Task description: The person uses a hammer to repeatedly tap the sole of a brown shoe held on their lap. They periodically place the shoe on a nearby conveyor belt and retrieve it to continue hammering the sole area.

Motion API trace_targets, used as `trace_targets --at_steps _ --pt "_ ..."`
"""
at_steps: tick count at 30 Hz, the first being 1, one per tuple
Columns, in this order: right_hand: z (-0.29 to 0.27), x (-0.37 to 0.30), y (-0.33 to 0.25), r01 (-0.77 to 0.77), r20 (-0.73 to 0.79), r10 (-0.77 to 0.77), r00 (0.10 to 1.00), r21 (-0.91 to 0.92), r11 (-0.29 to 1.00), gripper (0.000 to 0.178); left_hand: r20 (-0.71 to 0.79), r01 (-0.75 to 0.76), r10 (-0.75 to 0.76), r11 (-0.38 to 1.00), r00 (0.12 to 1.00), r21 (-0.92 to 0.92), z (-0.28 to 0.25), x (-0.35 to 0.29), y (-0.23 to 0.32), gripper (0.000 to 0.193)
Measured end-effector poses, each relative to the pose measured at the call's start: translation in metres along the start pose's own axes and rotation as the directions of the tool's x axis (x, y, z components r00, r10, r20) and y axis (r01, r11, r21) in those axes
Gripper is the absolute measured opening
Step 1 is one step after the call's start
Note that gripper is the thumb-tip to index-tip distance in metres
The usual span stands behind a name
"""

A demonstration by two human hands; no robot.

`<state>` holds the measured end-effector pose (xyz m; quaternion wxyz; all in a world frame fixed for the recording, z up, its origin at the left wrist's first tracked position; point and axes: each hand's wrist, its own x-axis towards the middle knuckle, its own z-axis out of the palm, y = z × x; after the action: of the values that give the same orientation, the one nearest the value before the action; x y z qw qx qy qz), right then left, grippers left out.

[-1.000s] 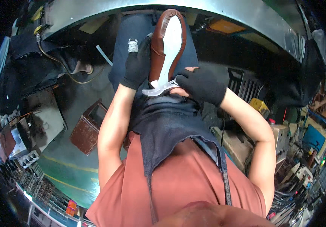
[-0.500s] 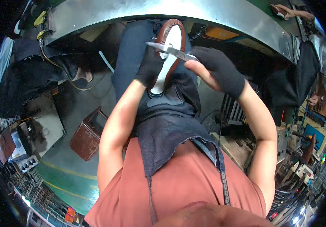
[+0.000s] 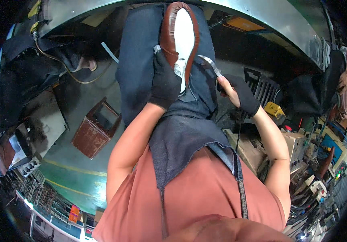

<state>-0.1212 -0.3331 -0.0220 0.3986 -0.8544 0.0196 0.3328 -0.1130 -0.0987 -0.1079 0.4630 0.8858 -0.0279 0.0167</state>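
A brown leather shoe upper (image 3: 168,34) lies sole side up over my lap, toe pointing away from me. Its leather edges are drawn in around a long white sole face (image 3: 184,34); near the waist the edge looks wrinkled. My left hand (image 3: 166,82), in a black fingerless glove, grips the shoe along its left side toward the heel, which it partly hides. To the right, apart from the shoe, my gloved right hand (image 3: 240,92) is closed on a metal hand tool (image 3: 210,63) with a curved silver end. The tool's exact kind is unclear.
A metal bench edge (image 3: 258,18) curves across the far side. A brown stool (image 3: 95,131) stands on the floor at left, near a hose (image 3: 58,62). Machines with a red button (image 3: 288,128) crowd the right. Other people's legs (image 3: 40,72) and hands (image 3: 344,80) show at both sides.
My right hand has drawn the tool off the shoe's sole, rightward and nearer me. The shoe appears farther up the view, and my left hand now grips nearer its heel.
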Motion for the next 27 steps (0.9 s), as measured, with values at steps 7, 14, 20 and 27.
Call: trace_targets --at_steps 7,14,20,27 --pt "-0.011 -0.010 -0.100 0.594 0.111 -0.588 0.802 -0.256 0.762 0.030 0.414 -0.061 0.049 0.998 0.909 0.015 -0.060 0.034 -0.016 0.064" --pt "0.016 0.013 -0.079 0.608 0.115 -0.611 0.783 -0.346 0.715 0.041 0.154 -0.282 0.288 0.957 0.945 -0.060 -0.061 0.018 -0.010 0.071" --pt "0.003 0.019 -0.036 0.195 0.045 -0.191 0.981 -0.120 0.974 0.036 0.301 0.209 -0.038 0.801 0.953 -0.561 -0.047 0.007 0.012 0.086" --pt "0.016 0.013 -0.014 0.117 -0.199 -0.092 0.976 0.120 0.986 0.041 0.057 -0.218 0.229 0.963 0.972 -0.156 -0.021 0.002 0.013 0.090"
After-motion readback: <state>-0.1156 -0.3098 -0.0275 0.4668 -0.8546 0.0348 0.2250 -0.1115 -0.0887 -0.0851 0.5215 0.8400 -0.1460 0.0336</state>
